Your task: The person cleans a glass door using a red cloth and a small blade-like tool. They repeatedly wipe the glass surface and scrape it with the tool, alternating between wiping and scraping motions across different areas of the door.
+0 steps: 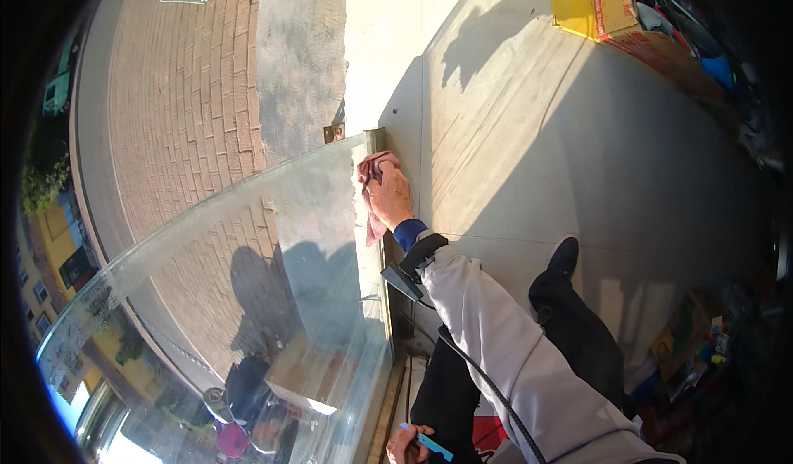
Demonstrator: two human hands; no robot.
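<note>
A crumpled pink cloth (374, 165) is in my right hand (391, 196), pressed to the lower corner of a large glass door or panel (310, 210) beside its metal frame edge (389, 315). Streaks and smudges show on the glass, along with reflections. Down at the bottom of the view, my left hand (409, 445) has its fingers curled around a light-blue flat plastic piece (435, 443), whose exact kind I cannot tell. A black strap with a cable sits on my right wrist.
Sunlit floor tiles (495, 154) lie right of the panel, brick paving (204, 92) beyond it. A cardboard box (616, 5) and mixed goods stand at upper right, more items (694, 346) at lower right. A black cable (489, 389) runs along my right arm. A metal fitting (333, 133) is near the panel's corner.
</note>
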